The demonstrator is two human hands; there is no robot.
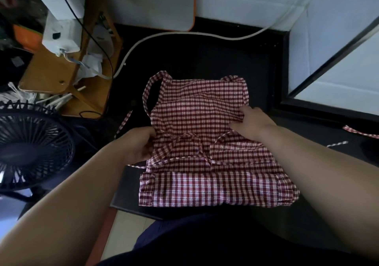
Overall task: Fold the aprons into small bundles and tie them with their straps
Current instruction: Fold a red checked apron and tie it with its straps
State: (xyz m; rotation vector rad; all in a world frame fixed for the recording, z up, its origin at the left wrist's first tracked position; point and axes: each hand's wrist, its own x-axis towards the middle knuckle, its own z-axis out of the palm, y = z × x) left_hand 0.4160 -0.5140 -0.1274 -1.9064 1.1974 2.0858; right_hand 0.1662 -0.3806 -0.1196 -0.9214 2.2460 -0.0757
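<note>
Left hand [141, 144], right hand [252, 122], fingers [245, 109] pinching opposite side edges of apron [196, 111]; fan [30, 148] near left.

Black tabletop [225, 56] is taking up the centre of the view and running back to a white panelled wall [246, 5]. A white board with orange edging [153, 3] is sitting at the far edge; cannot tell whether it is leaning or lying. A white cable [205, 35] is curving across the far side of the top toward the right corner.

Right: a dark-framed pale panel [338, 89] is slanting across the corner.

Left: a wooden stand [51, 74] is carrying white boxy devices [61, 33]. A black fan [30, 148] is sitting lower left, near the stand.

Pale floor tile [123, 230] is showing below the near table edge. Light is falling dim and bluish.
</note>
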